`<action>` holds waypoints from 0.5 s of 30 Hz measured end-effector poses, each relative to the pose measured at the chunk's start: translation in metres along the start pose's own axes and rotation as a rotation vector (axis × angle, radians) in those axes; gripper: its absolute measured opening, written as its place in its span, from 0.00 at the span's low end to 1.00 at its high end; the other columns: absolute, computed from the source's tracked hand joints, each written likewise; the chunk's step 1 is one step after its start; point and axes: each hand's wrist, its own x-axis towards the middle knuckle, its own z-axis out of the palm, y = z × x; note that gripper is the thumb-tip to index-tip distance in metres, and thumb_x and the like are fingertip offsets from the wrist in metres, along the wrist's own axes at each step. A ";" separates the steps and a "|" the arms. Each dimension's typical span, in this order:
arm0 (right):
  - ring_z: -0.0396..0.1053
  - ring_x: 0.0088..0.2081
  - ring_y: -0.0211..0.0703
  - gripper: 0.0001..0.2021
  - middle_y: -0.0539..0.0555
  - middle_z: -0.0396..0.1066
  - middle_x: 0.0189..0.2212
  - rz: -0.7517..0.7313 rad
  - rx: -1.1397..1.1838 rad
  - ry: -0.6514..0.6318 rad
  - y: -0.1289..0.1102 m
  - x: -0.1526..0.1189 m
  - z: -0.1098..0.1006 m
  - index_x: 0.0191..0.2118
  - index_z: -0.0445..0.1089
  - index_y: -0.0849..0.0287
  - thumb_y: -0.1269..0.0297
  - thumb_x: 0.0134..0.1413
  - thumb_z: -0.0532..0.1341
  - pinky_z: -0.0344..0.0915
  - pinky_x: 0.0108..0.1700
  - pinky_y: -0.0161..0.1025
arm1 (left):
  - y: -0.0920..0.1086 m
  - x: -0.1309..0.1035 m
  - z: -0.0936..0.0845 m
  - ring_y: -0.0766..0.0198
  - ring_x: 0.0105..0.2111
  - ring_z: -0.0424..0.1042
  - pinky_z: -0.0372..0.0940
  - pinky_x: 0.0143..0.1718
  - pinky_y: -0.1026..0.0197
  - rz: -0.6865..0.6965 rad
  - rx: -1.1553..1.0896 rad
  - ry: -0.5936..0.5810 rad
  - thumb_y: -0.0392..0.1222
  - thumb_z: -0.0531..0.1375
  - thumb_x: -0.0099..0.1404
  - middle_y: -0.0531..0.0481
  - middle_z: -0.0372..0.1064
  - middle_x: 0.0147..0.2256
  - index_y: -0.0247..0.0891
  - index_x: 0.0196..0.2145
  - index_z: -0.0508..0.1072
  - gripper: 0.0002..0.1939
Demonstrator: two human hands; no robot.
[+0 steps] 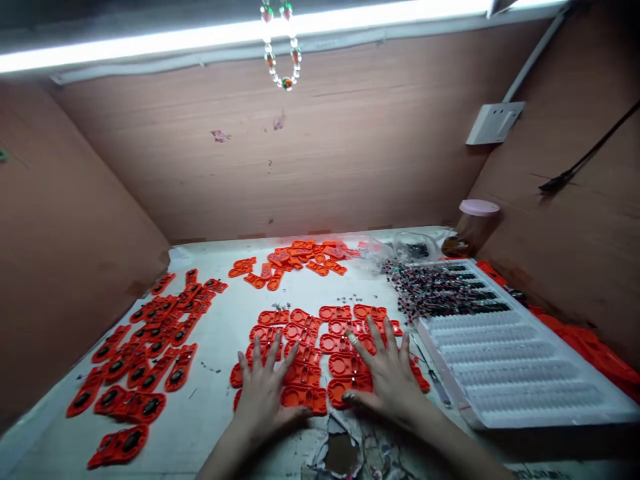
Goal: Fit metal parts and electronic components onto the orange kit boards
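Rows of orange-red plastic housings (303,398), each with a round recess at one end, lie close together at the front middle of the table. My left hand (265,387) rests over the left rows with fingers spread. Over the right rows lies my right hand (387,373), its fingers also spread and a pale band round one finger. Both hands seem to touch the housings and grip nothing. They cover part of several pieces. Just right of my right hand lies a thin screwdriver (434,379).
On the left are many housings fitted with black round parts (116,367). Loose housings (300,253) pile at the back. At right, a white ribbed tray (515,367) carries small wired parts (430,290). A lidded jar (475,227) stands behind. The white tabletop (210,400) has a torn hole in front.
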 end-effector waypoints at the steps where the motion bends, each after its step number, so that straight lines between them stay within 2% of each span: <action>1: 0.32 0.63 0.79 0.45 0.63 0.38 0.66 -0.002 0.008 -0.026 0.002 0.006 0.003 0.65 0.48 0.46 0.32 0.42 0.56 0.38 0.50 0.81 | -0.001 0.002 0.000 0.24 0.62 0.31 0.32 0.52 0.21 0.012 -0.009 -0.027 0.75 0.55 0.46 0.42 0.39 0.66 0.53 0.63 0.47 0.51; 4: 0.30 0.64 0.78 0.46 0.58 0.33 0.67 -0.019 0.029 -0.135 0.008 0.020 0.013 0.65 0.46 0.44 0.30 0.41 0.54 0.32 0.53 0.79 | -0.006 0.006 0.001 0.25 0.62 0.32 0.31 0.53 0.22 0.038 -0.014 -0.049 0.75 0.54 0.47 0.43 0.35 0.66 0.53 0.64 0.43 0.53; 7: 0.25 0.64 0.77 0.47 0.53 0.29 0.68 -0.007 0.021 -0.183 0.011 0.031 0.017 0.65 0.41 0.42 0.30 0.41 0.54 0.26 0.55 0.77 | -0.011 0.014 -0.003 0.25 0.62 0.32 0.26 0.53 0.22 0.061 -0.003 -0.045 0.76 0.54 0.46 0.44 0.30 0.67 0.52 0.64 0.41 0.55; 11: 0.26 0.64 0.77 0.44 0.50 0.32 0.67 -0.053 0.035 -0.233 0.013 0.038 0.023 0.65 0.37 0.40 0.31 0.45 0.50 0.26 0.54 0.79 | -0.015 0.026 -0.009 0.22 0.61 0.35 0.28 0.52 0.20 0.177 -0.052 -0.160 0.77 0.53 0.45 0.49 0.32 0.67 0.53 0.64 0.37 0.56; 15: 0.29 0.64 0.75 0.42 0.49 0.35 0.67 -0.074 0.020 -0.220 0.015 0.042 0.029 0.65 0.37 0.40 0.33 0.47 0.50 0.26 0.54 0.78 | -0.014 0.033 -0.010 0.21 0.60 0.37 0.31 0.52 0.20 0.183 -0.076 -0.153 0.78 0.52 0.45 0.48 0.32 0.66 0.52 0.65 0.36 0.56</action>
